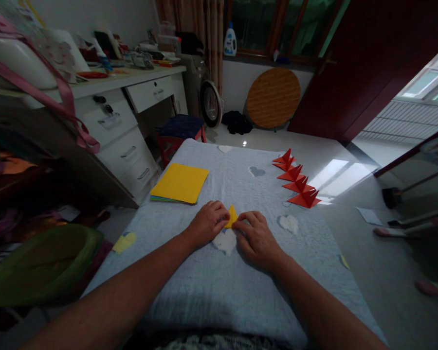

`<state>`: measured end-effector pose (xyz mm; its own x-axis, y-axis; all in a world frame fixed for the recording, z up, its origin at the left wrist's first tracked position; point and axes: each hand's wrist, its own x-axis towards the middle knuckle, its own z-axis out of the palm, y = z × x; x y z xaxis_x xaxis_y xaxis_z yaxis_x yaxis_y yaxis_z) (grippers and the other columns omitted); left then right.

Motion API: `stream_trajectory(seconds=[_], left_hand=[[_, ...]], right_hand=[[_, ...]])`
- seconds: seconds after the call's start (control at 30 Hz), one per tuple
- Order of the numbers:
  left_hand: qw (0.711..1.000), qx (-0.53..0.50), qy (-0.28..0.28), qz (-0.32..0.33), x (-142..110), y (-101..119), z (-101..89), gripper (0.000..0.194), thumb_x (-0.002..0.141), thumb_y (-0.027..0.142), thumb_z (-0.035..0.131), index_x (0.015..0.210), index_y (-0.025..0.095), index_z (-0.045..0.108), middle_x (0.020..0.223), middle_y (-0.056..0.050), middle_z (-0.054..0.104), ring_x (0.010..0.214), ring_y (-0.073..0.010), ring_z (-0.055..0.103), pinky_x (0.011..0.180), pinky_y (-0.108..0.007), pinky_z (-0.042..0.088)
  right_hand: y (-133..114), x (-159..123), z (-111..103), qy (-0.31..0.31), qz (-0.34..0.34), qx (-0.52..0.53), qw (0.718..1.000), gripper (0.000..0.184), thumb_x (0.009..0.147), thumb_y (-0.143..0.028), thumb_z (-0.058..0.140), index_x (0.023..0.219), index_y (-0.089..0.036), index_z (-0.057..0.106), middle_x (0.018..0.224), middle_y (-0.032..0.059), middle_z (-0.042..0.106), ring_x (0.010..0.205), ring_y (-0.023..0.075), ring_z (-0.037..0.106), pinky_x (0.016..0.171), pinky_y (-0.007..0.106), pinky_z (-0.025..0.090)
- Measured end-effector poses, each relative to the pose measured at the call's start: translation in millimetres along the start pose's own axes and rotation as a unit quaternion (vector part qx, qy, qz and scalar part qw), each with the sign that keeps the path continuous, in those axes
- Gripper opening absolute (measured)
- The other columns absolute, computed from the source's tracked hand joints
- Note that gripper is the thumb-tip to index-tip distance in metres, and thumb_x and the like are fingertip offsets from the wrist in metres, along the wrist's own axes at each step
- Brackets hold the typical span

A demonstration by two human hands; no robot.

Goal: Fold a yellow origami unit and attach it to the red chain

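Observation:
A small piece of folded yellow paper (232, 217), pointed at the top, lies low over the cloth-covered table between my two hands. My left hand (209, 221) pinches its left side, thumb and fingers closed together. On the other side, my right hand (257, 236) has its thumb and fingertips closed on the lower right edge. A stack of square coloured paper (180, 183), yellow on top, sits beyond my left hand. Several red folded paper pieces (303, 198) with upright points stand in a row at the far right.
The table (219, 167) wears a light blue cloth with heart shapes. A dark-topped stool (181, 126) stands behind its far left corner. White drawers (126, 153) are on the left, above a green basket (40, 262). A round wooden board (273, 97) leans against the far wall.

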<state>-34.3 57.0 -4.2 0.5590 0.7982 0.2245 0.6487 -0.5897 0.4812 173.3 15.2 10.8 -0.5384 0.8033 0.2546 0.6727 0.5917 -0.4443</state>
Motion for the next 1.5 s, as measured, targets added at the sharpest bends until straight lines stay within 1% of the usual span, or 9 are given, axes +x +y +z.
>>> stream_trajectory(seconds=[0.13,0.37,0.6,0.87,0.97,1.1,1.27,1.4,1.5], left_hand=[[1.0,-0.018,-0.014,-0.015,0.1,-1.0,-0.6,0.005,0.089,0.024,0.064,0.088,0.019,0.064,0.095,-0.003,0.06,0.096,-0.0207,0.052,0.087,-0.034,0.042],[0.997,0.031,-0.043,-0.049,-0.8,4.7,-0.4,0.007,0.089,0.027,0.062,0.09,0.021,0.064,0.103,-0.004,0.059,0.102,-0.0227,0.05,0.091,-0.038,0.041],[0.993,0.077,-0.036,-0.082,-1.9,7.8,1.8,0.004,0.088,0.025,0.062,0.089,0.022,0.064,0.104,-0.004,0.056,0.1,-0.0223,0.049,0.092,-0.039,0.038],[0.991,0.084,-0.047,-0.096,-3.5,7.6,-1.0,0.006,0.087,0.024,0.062,0.092,0.02,0.061,0.105,-0.005,0.057,0.103,-0.0235,0.049,0.096,-0.04,0.036],[0.993,0.055,-0.036,-0.094,-5.6,4.3,-1.7,0.015,0.085,0.025,0.063,0.098,0.02,0.058,0.105,-0.005,0.058,0.105,-0.0234,0.049,0.097,-0.04,0.037],[0.996,-0.009,-0.012,-0.093,-6.5,2.0,-4.9,0.025,0.081,0.027,0.067,0.105,0.021,0.059,0.106,-0.004,0.058,0.106,-0.0239,0.049,0.097,-0.041,0.038],[0.991,-0.108,0.019,-0.078,-4.3,3.7,-12.7,0.017,0.081,0.02,0.06,0.097,0.022,0.065,0.102,-0.003,0.058,0.105,-0.0224,0.05,0.098,-0.039,0.04],[0.981,-0.176,0.05,-0.064,-3.5,2.2,-13.0,0.017,0.086,0.017,0.05,0.087,0.021,0.066,0.098,-0.003,0.059,0.104,-0.0212,0.053,0.098,-0.038,0.041],[0.982,-0.144,0.087,-0.09,-2.3,0.4,-9.0,0.02,0.087,0.025,0.057,0.103,0.02,0.066,0.104,-0.005,0.06,0.106,-0.0243,0.052,0.099,-0.042,0.041]], right_hand=[[-3.4,-1.0,-1.4,-0.031,-0.006,-0.015,0.999,0.032,0.089,-0.014,0.05,0.115,-0.02,0.067,0.106,0.0085,0.063,0.102,0.0236,0.05,0.096,0.041,0.038],[-8.8,-1.8,-5.9,-0.046,-0.005,-0.047,0.998,0.029,0.09,-0.016,0.05,0.112,-0.021,0.068,0.104,0.0071,0.064,0.102,0.0236,0.049,0.096,0.041,0.035],[-8.3,-5.0,-5.1,-0.062,-0.015,-0.118,0.991,0.03,0.087,-0.02,0.056,0.116,-0.023,0.066,0.115,0.0074,0.063,0.109,0.0276,0.045,0.105,0.048,0.028],[3.6,-11.5,-10.5,-0.04,-0.009,-0.147,0.988,0.029,0.084,-0.019,0.06,0.11,-0.026,0.07,0.113,0.0065,0.065,0.115,0.0287,0.045,0.112,0.053,0.02],[4.9,-11.5,-12.2,-0.025,-0.009,-0.126,0.992,0.024,0.085,-0.019,0.058,0.104,-0.025,0.073,0.106,0.0064,0.066,0.109,0.0273,0.048,0.11,0.051,0.024],[5.1,-8.5,-10.5,0.022,0.006,-0.061,0.998,0.021,0.089,-0.018,0.052,0.087,-0.019,0.073,0.093,0.0077,0.065,0.096,0.0241,0.051,0.097,0.044,0.036],[10.9,-4.8,-1.6,0.077,0.018,0.027,0.997,0.026,0.09,-0.014,0.047,0.106,-0.015,0.068,0.097,0.0101,0.063,0.094,0.0236,0.052,0.088,0.041,0.042],[14.7,-4.3,3.1,0.094,-0.008,0.088,0.992,0.031,0.088,-0.008,0.046,0.11,-0.017,0.067,0.099,0.0101,0.062,0.095,0.0232,0.052,0.085,0.04,0.045],[15.6,-4.5,4.0,0.085,-0.034,0.106,0.99,0.037,0.084,-0.002,0.046,0.104,-0.021,0.07,0.102,0.0088,0.06,0.097,0.0228,0.051,0.087,0.041,0.044]])
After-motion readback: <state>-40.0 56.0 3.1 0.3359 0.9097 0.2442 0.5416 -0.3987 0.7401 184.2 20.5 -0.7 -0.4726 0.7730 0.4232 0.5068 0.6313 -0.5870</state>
